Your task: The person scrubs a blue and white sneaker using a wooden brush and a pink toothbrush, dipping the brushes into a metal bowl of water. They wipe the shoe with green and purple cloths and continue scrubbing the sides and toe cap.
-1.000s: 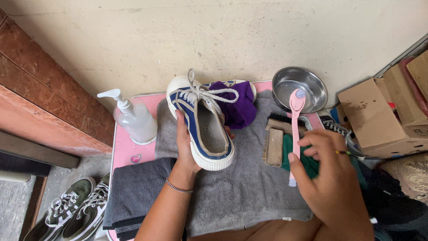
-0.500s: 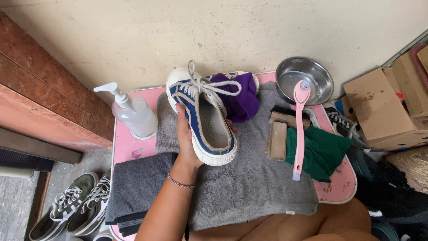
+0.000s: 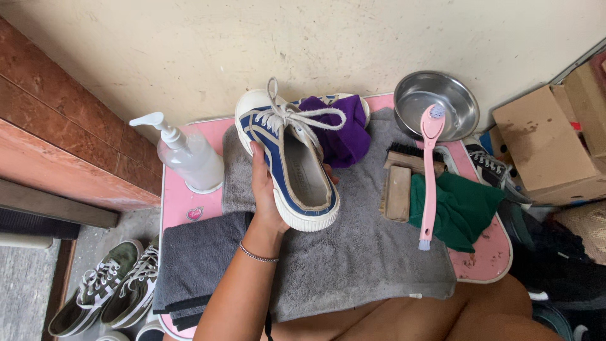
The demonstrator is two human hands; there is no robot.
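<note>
Now left hand (image 3: 268,196) cups sneaker (image 3: 287,161) mid-towel (image 3: 372,265); table edges crowded.

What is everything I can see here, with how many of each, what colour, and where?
sneaker: one, navy and white, held over the grey towel
grey towel: one, spread on the pink table
dark grey cloth: one, folded, table's left front
pump bottle: one, clear, table's left rear
purple cloth: one, behind the sneaker
metal bowl: one, silver, right rear
pink brush: one, long-handled, head on the bowl's rim
wooden brush: one, brown, beside the green cloth
cardboard box: one, brown, far right
floor sneakers: two, olive, lower left
left hand: grips the sneaker's side
right hand: out of view
</note>
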